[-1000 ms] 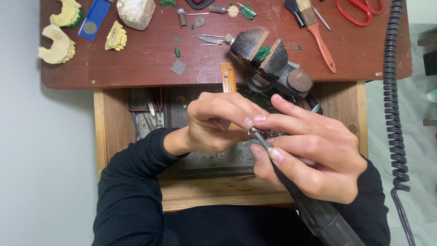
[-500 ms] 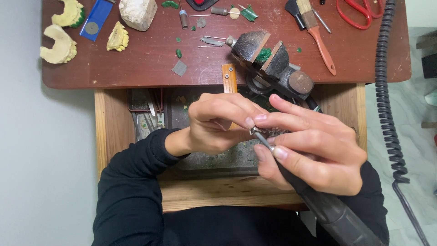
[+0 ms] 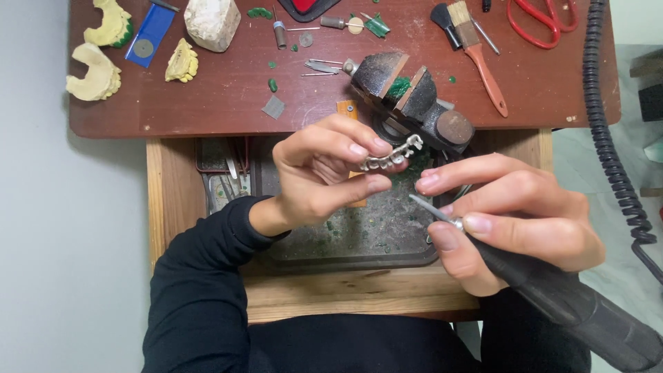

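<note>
A black, thick-bodied rotary handpiece (image 3: 552, 293) is gripped in the closed right hand (image 3: 514, 224), its thin bur clear of the work. Above the open wooden drawer (image 3: 169, 200), a small curved silvery metal dental casting (image 3: 391, 156) is pinched between the left hand (image 3: 324, 173) fingertips. It is judged light, stiff and slippery, best held by its ends.

- Between the left hand (image 3: 324, 173) and the right hand (image 3: 511, 221) a narrow gap stays open above the dark tray (image 3: 359, 242).
- The vise (image 3: 411, 97) stands just behind both hands and blocks a straight reach to the desk (image 3: 207, 110).
- Plaster casts (image 3: 97, 69), a stone block (image 3: 210, 21), a brush (image 3: 476, 48) and red scissors (image 3: 539, 24) crowd the far edge.
- The coiled cable (image 3: 611, 138) hangs along the right side.
- The middle strip of the desk lies mostly bare.
</note>
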